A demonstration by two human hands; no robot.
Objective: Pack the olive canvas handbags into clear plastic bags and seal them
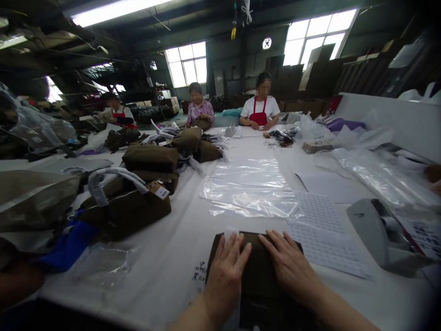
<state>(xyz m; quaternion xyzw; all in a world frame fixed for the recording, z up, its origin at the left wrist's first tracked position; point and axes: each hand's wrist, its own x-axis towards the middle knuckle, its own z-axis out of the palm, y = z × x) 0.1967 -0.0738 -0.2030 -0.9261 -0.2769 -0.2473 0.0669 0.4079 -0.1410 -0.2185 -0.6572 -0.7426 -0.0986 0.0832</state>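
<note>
A dark olive fabric bag (pixel 258 285) lies on the white table at the near edge, below the camera. My left hand (pixel 227 271) rests on its left part with the fingers spread, over a pale strip. On the bag's upper right part lies my right hand (pixel 287 262), palm down, fingers apart. Just beyond the bag are clear plastic bags (pixel 250 188) in a flat stack. Printed label sheets (pixel 322 230) lie to the right, partly beneath the plastic.
Olive bags with wrapped handles (pixel 129 211) are piled at left, near blue cloth (pixel 70 246). A grey tape dispenser (pixel 382 239) stands at right. Two people sit across the table, another further left. At the left edge is someone's arm (pixel 20 282).
</note>
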